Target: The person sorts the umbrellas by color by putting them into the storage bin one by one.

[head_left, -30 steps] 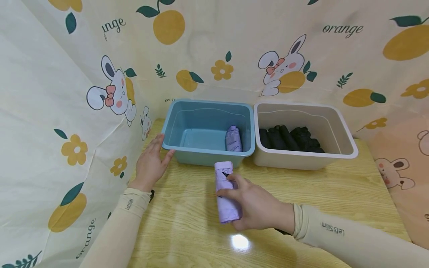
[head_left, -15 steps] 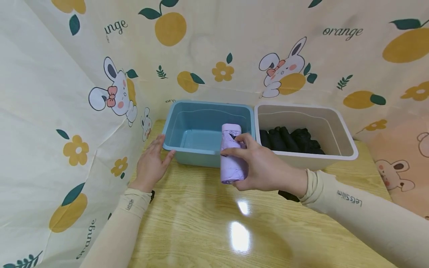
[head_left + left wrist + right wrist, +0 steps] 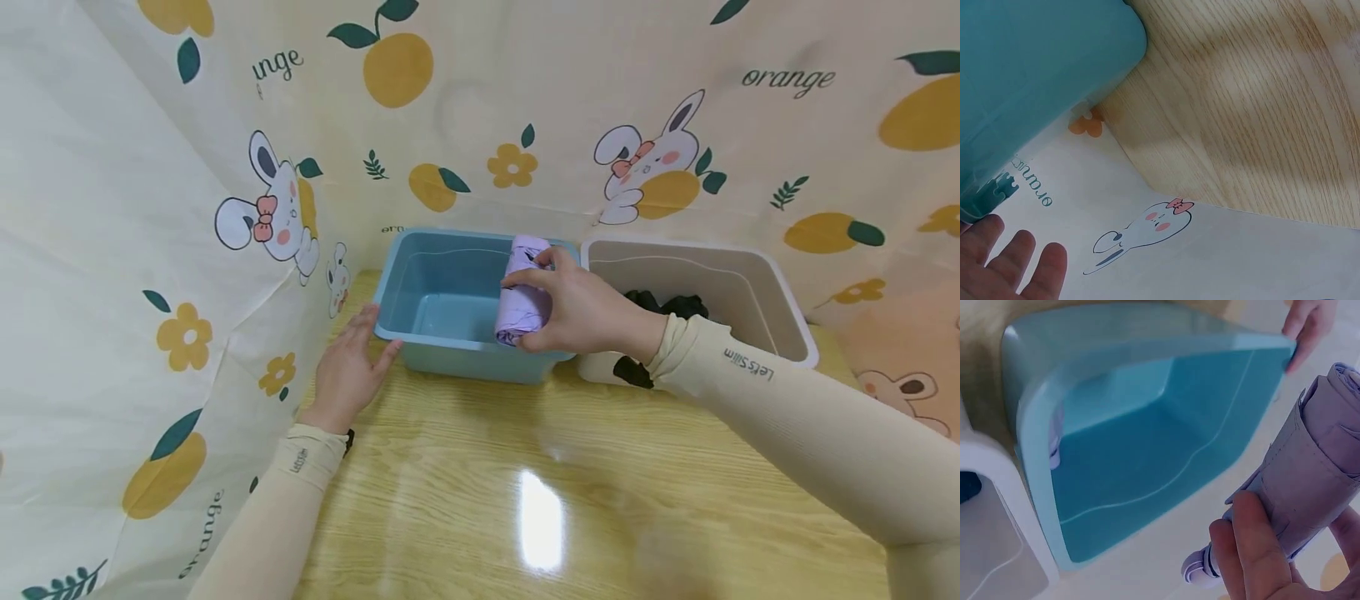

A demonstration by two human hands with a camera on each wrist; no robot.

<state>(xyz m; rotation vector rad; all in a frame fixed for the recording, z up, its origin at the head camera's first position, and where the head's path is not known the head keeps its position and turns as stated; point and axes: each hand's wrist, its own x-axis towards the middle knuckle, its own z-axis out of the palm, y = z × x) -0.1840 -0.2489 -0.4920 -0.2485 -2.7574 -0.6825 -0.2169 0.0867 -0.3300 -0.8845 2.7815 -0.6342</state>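
My right hand [image 3: 581,308] grips a rolled-up purple folding umbrella [image 3: 516,312] and holds it over the right part of the blue bin [image 3: 468,358]. In the right wrist view the umbrella [image 3: 1310,469] is tilted, its rounded handle end at lower left, with fingers and thumb around it. A second purple bundle [image 3: 1055,440] shows partly inside the bin, at its side nearest the beige bin; the head view hides it. My left hand [image 3: 347,371] rests with extended fingers at the blue bin's front left corner, where fingertips appear near the bin wall in the left wrist view.
A beige bin [image 3: 791,321] stands right beside the blue one, holding black bundles [image 3: 684,306] partly covered by my right arm. Both are on a wooden table [image 3: 435,483], against a patterned cloth [image 3: 465,108] behind and at the left.
My right hand has lifted the purple umbrella from in front of the blue bin, away from me, to above it. The left hand has stayed at the bin's corner.
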